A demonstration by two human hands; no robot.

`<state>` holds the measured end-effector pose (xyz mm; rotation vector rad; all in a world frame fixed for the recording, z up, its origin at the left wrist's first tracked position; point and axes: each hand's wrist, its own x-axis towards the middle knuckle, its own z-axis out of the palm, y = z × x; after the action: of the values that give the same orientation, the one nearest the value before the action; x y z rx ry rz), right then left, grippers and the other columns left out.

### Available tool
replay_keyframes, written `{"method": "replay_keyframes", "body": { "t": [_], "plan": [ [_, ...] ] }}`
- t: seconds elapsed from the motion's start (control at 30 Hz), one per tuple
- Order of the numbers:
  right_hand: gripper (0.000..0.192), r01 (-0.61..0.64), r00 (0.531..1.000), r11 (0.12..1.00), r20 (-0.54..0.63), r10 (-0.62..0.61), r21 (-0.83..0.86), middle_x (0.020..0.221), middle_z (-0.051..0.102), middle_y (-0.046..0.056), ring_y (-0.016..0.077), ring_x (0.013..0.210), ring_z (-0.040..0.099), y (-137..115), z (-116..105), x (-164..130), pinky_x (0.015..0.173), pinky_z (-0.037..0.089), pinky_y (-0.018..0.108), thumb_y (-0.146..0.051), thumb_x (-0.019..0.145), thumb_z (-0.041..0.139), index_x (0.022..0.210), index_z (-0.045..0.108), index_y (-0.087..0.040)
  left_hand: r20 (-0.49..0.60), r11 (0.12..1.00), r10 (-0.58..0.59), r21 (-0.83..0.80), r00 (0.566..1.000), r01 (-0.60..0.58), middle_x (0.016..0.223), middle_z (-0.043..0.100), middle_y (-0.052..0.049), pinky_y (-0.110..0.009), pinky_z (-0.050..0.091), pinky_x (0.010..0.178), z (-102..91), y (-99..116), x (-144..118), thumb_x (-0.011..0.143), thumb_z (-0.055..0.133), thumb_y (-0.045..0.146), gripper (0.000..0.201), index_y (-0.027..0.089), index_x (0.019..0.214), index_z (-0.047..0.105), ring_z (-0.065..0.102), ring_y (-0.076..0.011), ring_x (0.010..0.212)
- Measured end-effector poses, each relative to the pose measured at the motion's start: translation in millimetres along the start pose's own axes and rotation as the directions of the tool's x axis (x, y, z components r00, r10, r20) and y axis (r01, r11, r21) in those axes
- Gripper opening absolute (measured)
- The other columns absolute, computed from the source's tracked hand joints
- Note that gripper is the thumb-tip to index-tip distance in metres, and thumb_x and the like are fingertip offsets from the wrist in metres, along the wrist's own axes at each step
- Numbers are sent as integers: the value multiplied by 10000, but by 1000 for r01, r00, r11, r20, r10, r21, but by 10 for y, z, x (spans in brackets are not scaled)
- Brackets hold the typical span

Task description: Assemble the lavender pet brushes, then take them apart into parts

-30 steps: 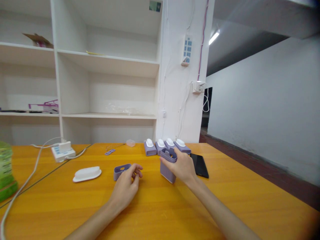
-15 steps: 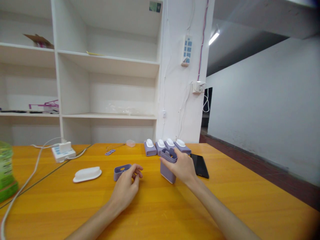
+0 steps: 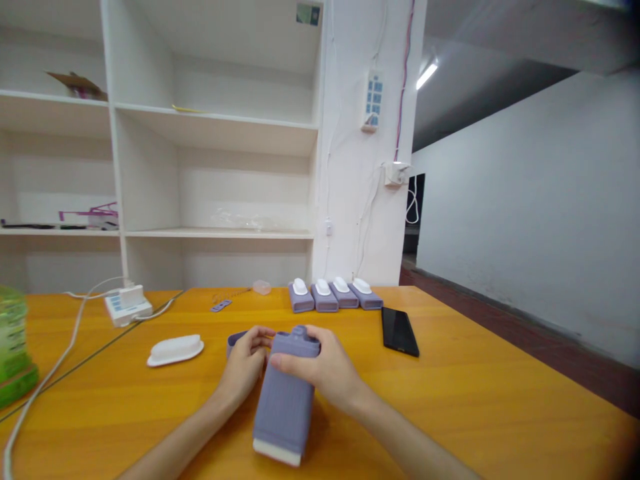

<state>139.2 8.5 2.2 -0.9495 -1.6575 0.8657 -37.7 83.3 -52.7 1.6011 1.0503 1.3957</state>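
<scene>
My right hand (image 3: 327, 370) grips the top of a purple box-shaped case (image 3: 286, 400), tilted with its white base toward me, low over the orange table (image 3: 480, 393). My left hand (image 3: 245, 363) rests beside the case with its fingers on a small purple collar piece (image 3: 234, 341), which it mostly hides. A white oval lid (image 3: 175, 349) lies to the left of that hand. Several finished purple cases with white caps (image 3: 334, 295) lie in a row at the table's far side.
A black phone (image 3: 399, 330) lies right of the hands. A white power strip (image 3: 127, 304) with cables sits at the far left, a green stack (image 3: 14, 357) at the left edge. White shelves (image 3: 215, 133) stand behind the table.
My right hand has brought the purple case from the right toward me and tipped it over in front of my left hand. My left hand has stayed on the collar piece.
</scene>
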Motion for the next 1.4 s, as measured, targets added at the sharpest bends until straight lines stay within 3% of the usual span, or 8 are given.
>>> {"method": "replay_keyframes", "body": {
  "t": [0.13,0.2,0.33,0.43,0.67,1.07,1.23,1.4],
  "plan": [
    [391,78,994,942,-42,-97,-327,897,764,22,194,780,697,63,-157,78,627,488,232,-540,764,790,946,694,-207,2,1000,-4,-18,1000,4,796,715,-35,-292,538,678,28,40,-33,613,534,189,292,174,894,611,677,-179,673],
    [352,-38,942,739,-270,-197,-673,811,758,34,204,705,693,106,-475,193,603,457,246,-538,766,777,880,685,-218,-7,1000,-15,-18,1000,15,788,707,-28,-253,487,537,43,39,-45,609,506,181,334,175,928,602,621,-146,549],
    [292,-187,863,637,-435,-257,-748,740,737,108,294,719,701,167,-1139,340,618,410,298,-455,769,770,857,671,-195,-14,999,-32,-15,999,32,750,684,-15,-209,397,430,55,24,-44,582,467,185,359,175,923,579,563,-114,460],
    [403,-199,827,631,-474,-302,-750,817,746,106,293,775,702,163,-1276,339,621,407,298,-606,841,644,905,661,-208,4,999,-44,-15,999,44,778,687,-18,-197,371,415,53,11,-41,567,459,185,390,176,940,573,569,-111,478],
    [437,-76,874,656,-368,-319,-751,796,738,49,237,735,682,159,-992,314,630,417,278,-656,806,672,865,644,-224,31,998,-63,-6,998,63,816,682,-32,-193,349,414,64,53,-65,556,434,175,431,165,968,560,568,-112,501],
    [424,-86,877,657,-370,-307,-749,735,724,46,241,707,669,152,-990,301,603,381,285,-641,780,704,790,621,-225,29,999,-42,1,999,42,813,689,-38,-193,361,416,48,13,-48,564,452,159,413,163,959,575,578,-123,504],
    [396,6,931,848,-306,-198,-531,787,734,37,217,722,663,53,-796,250,630,438,280,-578,755,765,804,655,-201,22,999,-35,-10,999,35,791,693,-28,-224,415,463,60,23,-50,578,472,157,387,167,946,589,581,-132,504],
    [425,45,998,983,-43,-53,-179,855,745,24,197,763,669,-154,-148,-46,626,484,251,-554,726,817,893,686,-186,35,999,-2,-39,999,3,821,728,-48,-298,523,670,32,48,-43,628,571,195,264,173,884,634,673,-205,710]
  ]
}}
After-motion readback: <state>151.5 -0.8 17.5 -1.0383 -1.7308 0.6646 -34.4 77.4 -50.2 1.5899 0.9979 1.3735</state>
